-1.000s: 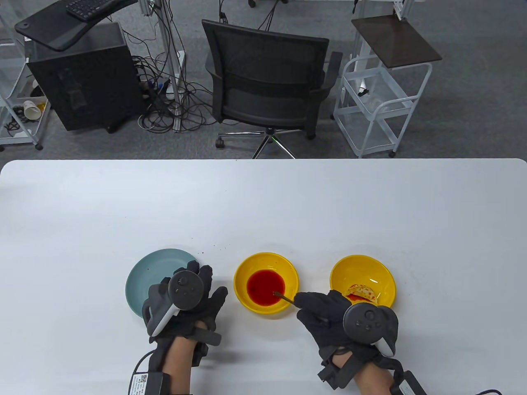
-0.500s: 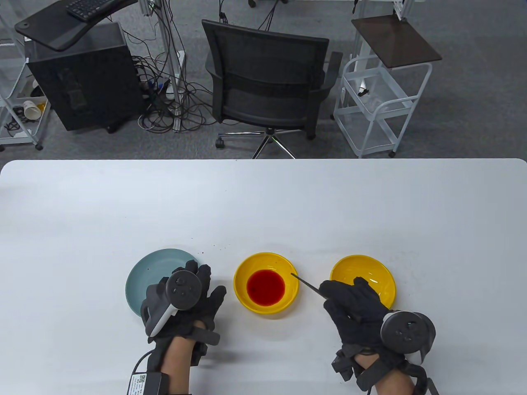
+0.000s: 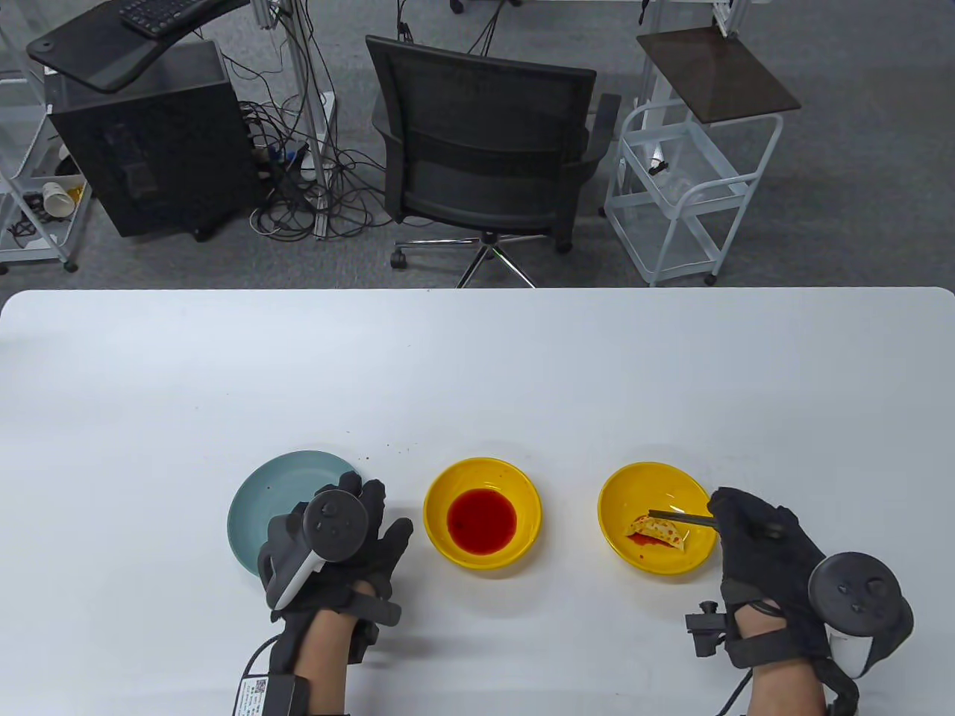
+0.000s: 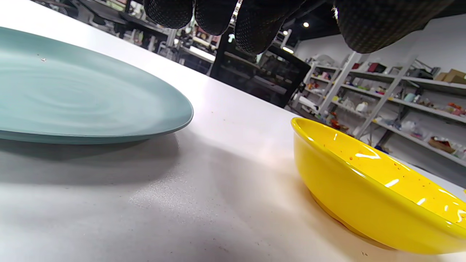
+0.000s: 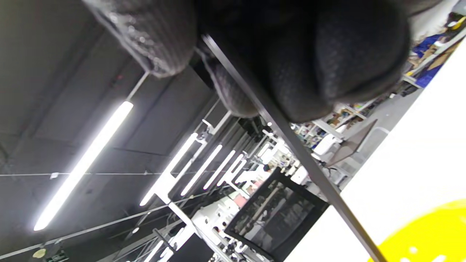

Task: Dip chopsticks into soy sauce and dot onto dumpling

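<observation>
Beyond the white rectangular table lies grey carpet floor. A black mesh office chair stands between a black computer tower and a white wire trolley. Long fluorescent ceiling tubes are lit.

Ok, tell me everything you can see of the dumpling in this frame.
The dumpling is a pale, crescent-shaped piece with orange-red blotches of sauce on it, lying flat in the right yellow bowl, toward its near side. A small red smear sits on the bowl floor beside it. The dark chopsticks, held by the right hand, reach in from the right with their tips over its left end; whether they touch it cannot be told. Only the table view shows it.
</observation>
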